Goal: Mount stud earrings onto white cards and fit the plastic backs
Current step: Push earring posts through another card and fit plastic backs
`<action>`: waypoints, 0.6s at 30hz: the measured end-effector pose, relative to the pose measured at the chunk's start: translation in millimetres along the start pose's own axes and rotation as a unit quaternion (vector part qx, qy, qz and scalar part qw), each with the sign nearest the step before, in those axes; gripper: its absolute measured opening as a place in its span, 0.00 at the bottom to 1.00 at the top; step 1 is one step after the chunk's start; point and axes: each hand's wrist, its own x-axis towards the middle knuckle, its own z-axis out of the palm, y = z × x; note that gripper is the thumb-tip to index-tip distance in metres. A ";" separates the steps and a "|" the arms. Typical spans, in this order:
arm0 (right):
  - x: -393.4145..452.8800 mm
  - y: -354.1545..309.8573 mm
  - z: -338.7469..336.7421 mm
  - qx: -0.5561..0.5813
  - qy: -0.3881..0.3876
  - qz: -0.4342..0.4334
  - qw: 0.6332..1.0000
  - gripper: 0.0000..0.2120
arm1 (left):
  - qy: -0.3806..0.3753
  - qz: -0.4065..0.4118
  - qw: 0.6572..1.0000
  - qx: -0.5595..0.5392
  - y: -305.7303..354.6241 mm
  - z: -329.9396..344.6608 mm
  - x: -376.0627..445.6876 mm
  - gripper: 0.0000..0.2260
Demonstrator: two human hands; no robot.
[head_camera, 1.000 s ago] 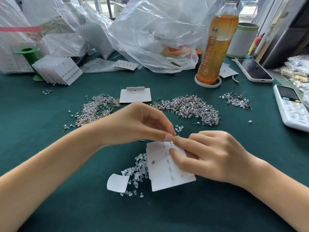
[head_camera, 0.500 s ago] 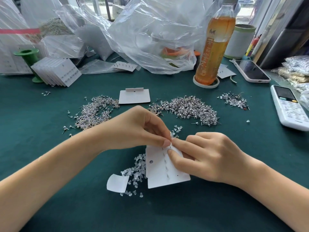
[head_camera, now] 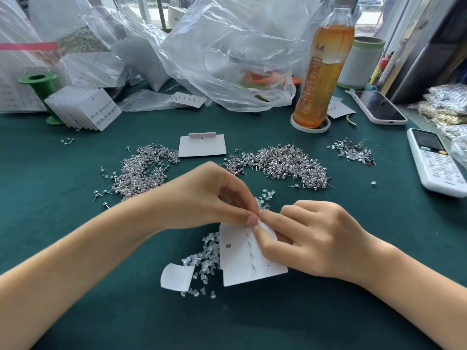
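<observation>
Left hand (head_camera: 202, 198) and right hand (head_camera: 316, 238) pinching together at top edge of white card (head_camera: 242, 263). Clear plastic backs (head_camera: 206, 256) heaped just beside card; stud piles (head_camera: 283, 165) behind on green bench (head_camera: 75, 311).

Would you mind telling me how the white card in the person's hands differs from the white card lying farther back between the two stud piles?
The held card is gripped at its top edge by the left hand and right hand; the far card lies untouched on the green cloth. The held card shows a column of posts or backs; the far card looks bare. The far card's top tab is folded over. Both are white with a punched hole.
</observation>
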 end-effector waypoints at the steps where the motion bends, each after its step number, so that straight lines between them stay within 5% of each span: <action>1: 0.1 0.3 -0.2 -0.002 0.000 0.000 1.000 0.11 | 0.003 0.000 1.000 -0.003 -0.5 -0.2 0.1 0.04; 18: 0.6 1.8 -1.3 -0.013 -0.015 0.016 1.000 0.06 | 0.053 0.002 0.998 -0.029 -1.2 5.0 2.3 0.03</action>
